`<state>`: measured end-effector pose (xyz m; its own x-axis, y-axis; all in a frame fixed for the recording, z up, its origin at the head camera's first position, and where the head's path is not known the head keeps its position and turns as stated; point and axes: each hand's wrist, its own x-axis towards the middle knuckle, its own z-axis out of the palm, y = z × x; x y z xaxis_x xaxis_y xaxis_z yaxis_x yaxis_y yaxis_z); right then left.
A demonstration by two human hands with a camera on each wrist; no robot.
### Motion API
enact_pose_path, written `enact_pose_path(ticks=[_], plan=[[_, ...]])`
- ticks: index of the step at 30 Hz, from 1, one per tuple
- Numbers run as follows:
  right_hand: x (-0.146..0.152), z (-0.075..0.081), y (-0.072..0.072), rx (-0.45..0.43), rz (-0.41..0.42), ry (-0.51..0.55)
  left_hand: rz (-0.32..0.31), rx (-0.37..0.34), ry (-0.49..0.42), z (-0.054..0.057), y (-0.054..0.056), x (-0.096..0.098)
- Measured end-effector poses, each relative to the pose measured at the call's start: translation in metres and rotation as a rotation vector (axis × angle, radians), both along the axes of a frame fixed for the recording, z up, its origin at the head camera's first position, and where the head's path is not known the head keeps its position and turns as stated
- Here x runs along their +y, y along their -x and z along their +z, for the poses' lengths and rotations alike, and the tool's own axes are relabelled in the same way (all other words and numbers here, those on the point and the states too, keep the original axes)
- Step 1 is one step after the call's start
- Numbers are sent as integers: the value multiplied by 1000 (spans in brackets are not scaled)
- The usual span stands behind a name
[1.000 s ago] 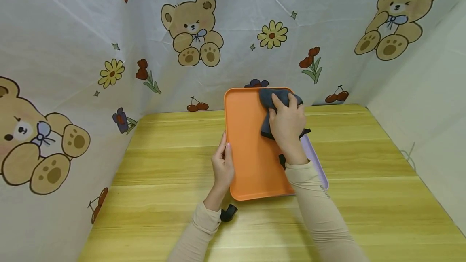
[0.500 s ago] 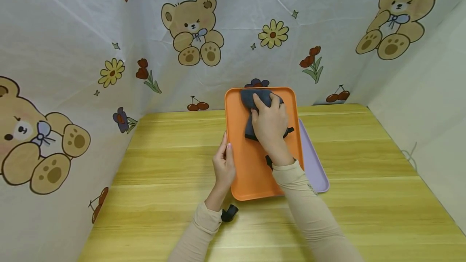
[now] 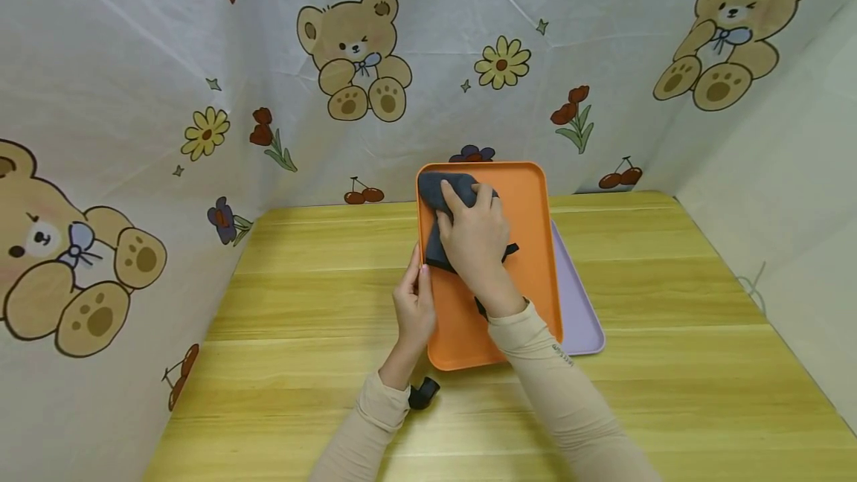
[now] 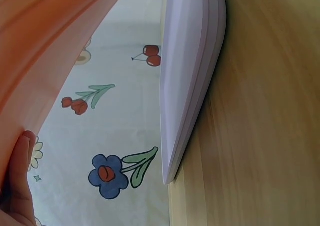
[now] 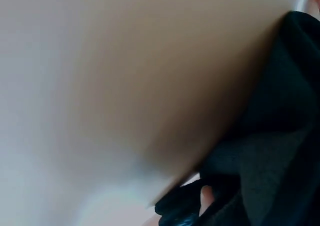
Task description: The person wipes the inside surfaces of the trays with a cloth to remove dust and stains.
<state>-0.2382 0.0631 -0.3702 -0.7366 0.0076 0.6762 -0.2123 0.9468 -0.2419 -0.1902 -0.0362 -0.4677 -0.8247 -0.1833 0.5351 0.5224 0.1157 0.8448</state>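
My left hand (image 3: 415, 311) grips the left edge of an orange tray (image 3: 518, 207), thumb in front and other fingers partly hidden behind. The tray is tilted up, its inner face towards me. In the left wrist view, the orange tray (image 4: 45, 51) stands apart from a lilac tray (image 4: 187, 61) lying lower on the table. My right hand (image 3: 477, 240) holds a dark grey cloth (image 3: 435, 192) against the orange tray's upper left part. The right wrist view shows the dark cloth (image 5: 270, 151) bunched up, a fingertip beside it, and a blurred pale surface.
Under and right of the orange tray, the lilac tray (image 3: 581, 311) shows its right side on the wood-grain table (image 3: 301, 318). A bear-print curtain (image 3: 435, 58) hangs behind the table and to the left. A thin pale cord (image 3: 755, 288) lies at the right edge.
My right hand has slid the cloth leftwards across the orange tray, from its upper right to its upper left edge. The left hand keeps its grip, and the tray has barely shifted.
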Motion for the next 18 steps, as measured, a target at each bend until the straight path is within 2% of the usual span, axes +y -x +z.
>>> enact_pose_path(ticks=[5,13,18], plan=[[-3,-4,-1,28,18,18,-1,-9,-1,0,0,0],[1,-7,1,68,51,23,0,25,-20,0,-1,1],[6,-10,1,65,60,18,6,7,-24,0,-1,1]])
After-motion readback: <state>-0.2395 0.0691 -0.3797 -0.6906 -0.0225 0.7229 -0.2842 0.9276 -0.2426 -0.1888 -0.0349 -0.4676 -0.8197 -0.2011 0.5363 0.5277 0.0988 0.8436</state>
